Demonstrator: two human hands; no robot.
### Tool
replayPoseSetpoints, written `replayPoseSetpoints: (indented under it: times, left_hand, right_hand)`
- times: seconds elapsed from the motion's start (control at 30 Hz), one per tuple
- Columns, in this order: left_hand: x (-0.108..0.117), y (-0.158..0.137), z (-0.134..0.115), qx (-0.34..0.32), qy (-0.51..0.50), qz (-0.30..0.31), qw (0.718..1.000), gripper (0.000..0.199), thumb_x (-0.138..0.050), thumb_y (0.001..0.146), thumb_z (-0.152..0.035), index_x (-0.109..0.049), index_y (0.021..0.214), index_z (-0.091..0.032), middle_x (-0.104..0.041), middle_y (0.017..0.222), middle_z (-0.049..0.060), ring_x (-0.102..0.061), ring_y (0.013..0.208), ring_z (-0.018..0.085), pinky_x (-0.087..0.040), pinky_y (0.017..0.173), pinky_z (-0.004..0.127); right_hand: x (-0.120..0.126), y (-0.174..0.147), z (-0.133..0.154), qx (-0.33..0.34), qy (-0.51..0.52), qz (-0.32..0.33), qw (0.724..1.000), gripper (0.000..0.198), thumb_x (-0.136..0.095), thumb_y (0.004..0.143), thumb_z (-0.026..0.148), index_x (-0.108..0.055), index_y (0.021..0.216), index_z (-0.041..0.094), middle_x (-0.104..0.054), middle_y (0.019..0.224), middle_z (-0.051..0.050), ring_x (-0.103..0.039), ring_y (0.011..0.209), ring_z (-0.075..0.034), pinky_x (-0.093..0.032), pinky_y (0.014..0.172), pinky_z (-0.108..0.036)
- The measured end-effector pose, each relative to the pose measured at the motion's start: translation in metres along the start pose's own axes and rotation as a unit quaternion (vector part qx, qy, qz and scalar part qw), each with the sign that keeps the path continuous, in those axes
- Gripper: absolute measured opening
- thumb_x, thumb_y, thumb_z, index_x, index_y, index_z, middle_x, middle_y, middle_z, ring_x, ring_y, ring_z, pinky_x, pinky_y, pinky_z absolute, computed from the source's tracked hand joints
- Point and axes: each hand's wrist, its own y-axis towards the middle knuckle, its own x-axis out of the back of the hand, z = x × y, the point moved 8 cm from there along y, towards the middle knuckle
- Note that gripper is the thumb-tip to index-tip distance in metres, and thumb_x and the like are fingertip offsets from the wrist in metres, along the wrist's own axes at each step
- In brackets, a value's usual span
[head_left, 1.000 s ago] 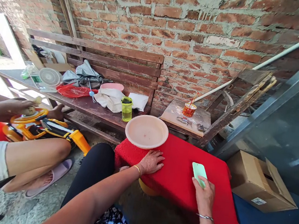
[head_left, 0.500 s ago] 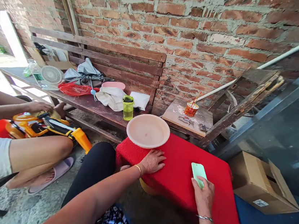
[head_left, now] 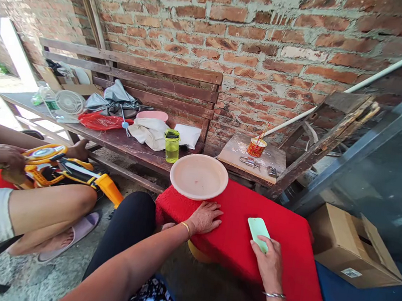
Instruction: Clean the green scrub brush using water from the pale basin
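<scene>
- My right hand (head_left: pixel 268 260) pinches the green slab (head_left: pixel 256 226) by its near end, lower right of frame.
- Its long axis slants up-left from my grip.
- My left hand (head_left: pixel 206 218), spread, lies on the cloth (head_left: pixel 230 239), farther off.

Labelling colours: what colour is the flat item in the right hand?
The flat item is pale mint green; head view.

No lettering can be read from where I stand; the white label (head_left: pixel 350 273) on a cardboard box (head_left: pixel 337 250) bears marks too small to make out.
</scene>
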Motion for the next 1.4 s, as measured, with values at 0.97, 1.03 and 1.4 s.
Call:
replayPoseSetpoints:
  times: [0.97, 1.03, 1.4]
  left_hand:
    - [0.001, 0.001, -0.001, -0.007, -0.012, -0.007, 1.0, 0.037, -0.055, 0.097, -0.04, -0.066, 0.129, -0.026, -0.057, 0.144, 0.009, -0.048, 0.137, 0.028, -0.033, 0.117, 0.049]
    - [0.001, 0.001, -0.001, -0.008, -0.013, -0.008, 1.0, 0.037, -0.055, 0.097, -0.04, -0.066, 0.129, -0.025, -0.058, 0.144, 0.009, -0.048, 0.136, 0.029, -0.034, 0.117, 0.048]
    - [0.0, 0.0, 0.0, -0.006, -0.004, -0.009, 1.0, 0.037, -0.054, 0.097, -0.04, -0.065, 0.13, -0.027, -0.058, 0.144, 0.007, -0.049, 0.136, 0.028, -0.035, 0.116, 0.048]
  right_hand:
    - [-0.031, -0.015, 0.038, 0.085, 0.011, 0.051, 0.995, 0.048, -0.056, 0.081, 0.07, -0.072, 0.092, 0.026, -0.059, 0.096, -0.008, -0.061, 0.092, -0.025, -0.05, 0.088, -0.042]
    - [-0.031, -0.014, 0.036, 0.075, 0.008, 0.05, 0.996, 0.05, -0.055, 0.081, 0.072, -0.072, 0.093, 0.026, -0.059, 0.096, -0.007, -0.061, 0.091, -0.025, -0.051, 0.087, -0.042]
    - [-0.028, -0.012, 0.036, 0.029, 0.053, 0.063, 0.996, 0.051, -0.06, 0.074, 0.072, -0.072, 0.09, 0.026, -0.061, 0.094, -0.007, -0.063, 0.09, -0.026, -0.052, 0.085, -0.042]
